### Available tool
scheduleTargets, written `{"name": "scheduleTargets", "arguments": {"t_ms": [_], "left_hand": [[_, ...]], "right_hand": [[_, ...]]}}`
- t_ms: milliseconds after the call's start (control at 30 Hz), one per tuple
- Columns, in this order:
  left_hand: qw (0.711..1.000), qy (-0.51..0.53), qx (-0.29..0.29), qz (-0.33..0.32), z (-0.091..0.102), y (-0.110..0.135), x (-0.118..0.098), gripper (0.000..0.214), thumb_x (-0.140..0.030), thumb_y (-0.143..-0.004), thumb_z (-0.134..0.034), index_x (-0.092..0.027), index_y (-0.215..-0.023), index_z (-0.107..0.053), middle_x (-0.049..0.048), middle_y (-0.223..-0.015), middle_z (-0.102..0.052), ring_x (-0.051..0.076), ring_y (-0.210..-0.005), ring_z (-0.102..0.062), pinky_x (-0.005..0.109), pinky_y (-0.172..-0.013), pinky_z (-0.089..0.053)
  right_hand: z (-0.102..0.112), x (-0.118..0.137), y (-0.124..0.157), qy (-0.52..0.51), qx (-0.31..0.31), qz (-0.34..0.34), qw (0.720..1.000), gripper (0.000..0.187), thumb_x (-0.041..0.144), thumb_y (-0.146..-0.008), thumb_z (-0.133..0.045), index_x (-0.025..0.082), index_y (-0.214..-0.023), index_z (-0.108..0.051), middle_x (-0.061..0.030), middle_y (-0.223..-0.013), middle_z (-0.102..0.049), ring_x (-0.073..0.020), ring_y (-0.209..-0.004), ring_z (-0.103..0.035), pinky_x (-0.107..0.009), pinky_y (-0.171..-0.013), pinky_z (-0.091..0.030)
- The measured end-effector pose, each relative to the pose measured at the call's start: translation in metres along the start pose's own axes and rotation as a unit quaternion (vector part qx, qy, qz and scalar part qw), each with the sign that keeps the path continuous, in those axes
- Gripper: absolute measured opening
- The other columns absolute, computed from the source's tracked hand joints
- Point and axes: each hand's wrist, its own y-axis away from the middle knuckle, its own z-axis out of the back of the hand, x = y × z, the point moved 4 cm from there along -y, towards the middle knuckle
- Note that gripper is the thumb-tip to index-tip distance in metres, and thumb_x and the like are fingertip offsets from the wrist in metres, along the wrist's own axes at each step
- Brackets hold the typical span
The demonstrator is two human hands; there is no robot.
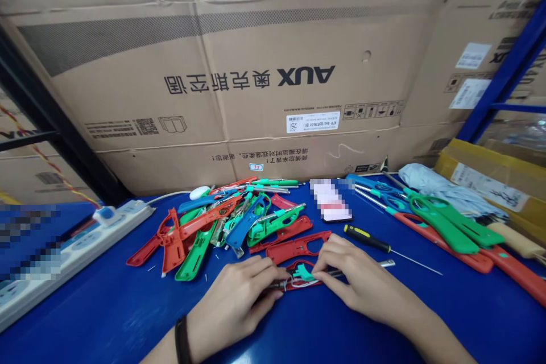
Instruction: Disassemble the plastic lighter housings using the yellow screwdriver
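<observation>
An opened red long-nose lighter (292, 285) lies on the blue table, with a teal trigger (303, 273), a white wire and dark inner parts showing. My left hand (241, 293) grips its left end, thumb and fingers closed around the inner parts. The thumb and fingers of my right hand (352, 270) pinch at its right side, beside the trigger and wire; those fingertips partly hide what they touch. A metal tube (387, 264) extends from behind my right hand. Just beyond lies a loose red handle half (294, 247).
A pile of red, green and blue lighter parts (239, 219) lies beyond my hands. Right are a screwdriver (367, 238), a phone (330, 202) and several whole lighters (452, 224). A power strip (77, 250) runs along the left; cardboard (239, 40) stands behind.
</observation>
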Motion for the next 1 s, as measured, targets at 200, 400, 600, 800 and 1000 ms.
{"name": "scheduleTargets", "arguments": {"t_ms": [200,400,600,800,1000], "left_hand": [[1.000,0.007,-0.007,-0.007,0.000,0.000,0.001,0.021,-0.018,-0.090,-0.048,-0.023,-0.108,-0.056,0.0024,-0.090,-0.064,0.016,-0.079,-0.060,0.025,-0.067,-0.049],[1.000,0.011,-0.002,-0.001,-0.001,0.000,0.000,0.021,-0.018,-0.091,-0.048,-0.024,-0.109,-0.056,0.0019,-0.092,-0.064,0.016,-0.079,-0.060,0.025,-0.067,-0.049],[1.000,0.005,0.001,-0.003,-0.001,0.000,0.001,0.023,-0.018,-0.090,-0.048,-0.024,-0.112,-0.055,0.0022,-0.092,-0.064,0.017,-0.080,-0.060,0.026,-0.068,-0.049],[1.000,0.000,0.003,-0.005,-0.003,0.000,0.002,0.025,-0.019,-0.091,-0.048,-0.025,-0.115,-0.055,0.0020,-0.094,-0.065,0.017,-0.080,-0.061,0.026,-0.069,-0.050],[1.000,-0.020,-0.001,-0.010,0.000,0.000,0.003,0.029,-0.022,-0.091,-0.050,-0.026,-0.119,-0.054,0.0014,-0.104,-0.068,0.018,-0.087,-0.065,0.029,-0.075,-0.053]], "right_hand": [[0.001,0.002,0.000,0.009,-0.001,0.004,1.000,0.014,0.012,-0.087,-0.051,0.019,-0.080,-0.061,-0.0005,-0.080,-0.063,-0.0161,-0.083,-0.053,-0.029,-0.075,-0.040],[-0.004,0.005,-0.003,0.012,0.006,0.004,1.000,0.013,0.011,-0.086,-0.053,0.019,-0.078,-0.060,-0.0007,-0.081,-0.062,-0.0162,-0.082,-0.052,-0.029,-0.076,-0.040],[-0.005,0.005,-0.001,0.011,0.006,0.007,1.000,0.014,0.012,-0.087,-0.053,0.019,-0.079,-0.061,0.0004,-0.081,-0.062,-0.0155,-0.081,-0.051,-0.028,-0.076,-0.039],[-0.006,0.005,-0.002,0.005,0.004,0.017,1.000,0.014,0.012,-0.088,-0.052,0.020,-0.081,-0.061,0.0012,-0.081,-0.062,-0.0147,-0.082,-0.052,-0.028,-0.078,-0.039],[-0.008,0.003,-0.003,-0.001,0.011,0.019,1.000,0.010,0.017,-0.089,-0.054,0.021,-0.082,-0.060,0.0025,-0.082,-0.062,-0.0146,-0.082,-0.053,-0.029,-0.080,-0.039]]}}
